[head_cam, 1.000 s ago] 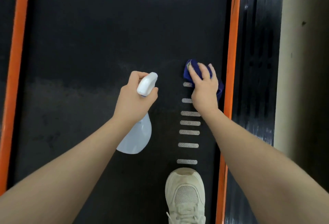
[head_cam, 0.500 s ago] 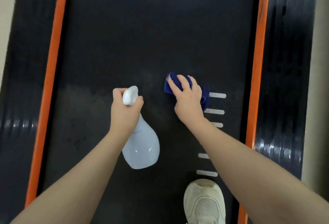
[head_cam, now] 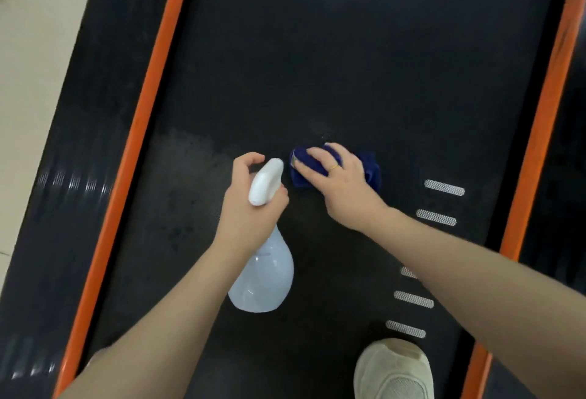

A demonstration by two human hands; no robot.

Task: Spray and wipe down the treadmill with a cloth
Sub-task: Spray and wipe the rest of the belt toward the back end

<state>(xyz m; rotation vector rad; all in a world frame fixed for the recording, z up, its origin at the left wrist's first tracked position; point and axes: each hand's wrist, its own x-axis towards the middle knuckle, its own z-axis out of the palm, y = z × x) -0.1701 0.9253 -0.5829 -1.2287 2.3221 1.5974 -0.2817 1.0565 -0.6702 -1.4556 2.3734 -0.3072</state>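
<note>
On the belt [head_cam: 317, 49], the cloth [head_cam: 371, 170] has slid left.

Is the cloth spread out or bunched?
Bunched: the cloth sits as a thick folded wad under the right hand on the belt.

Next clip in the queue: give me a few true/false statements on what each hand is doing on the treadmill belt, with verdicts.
1. The left hand holds a spray bottle. True.
2. The right hand presses a blue cloth on the belt. True.
3. The cloth lies on the orange strip. False: it is on the black belt, apart from the strip.
4. The bottle stands upright on the belt. False: it is held, nozzle pointing away.
5. A shoe shows at the bottom. True.
</note>
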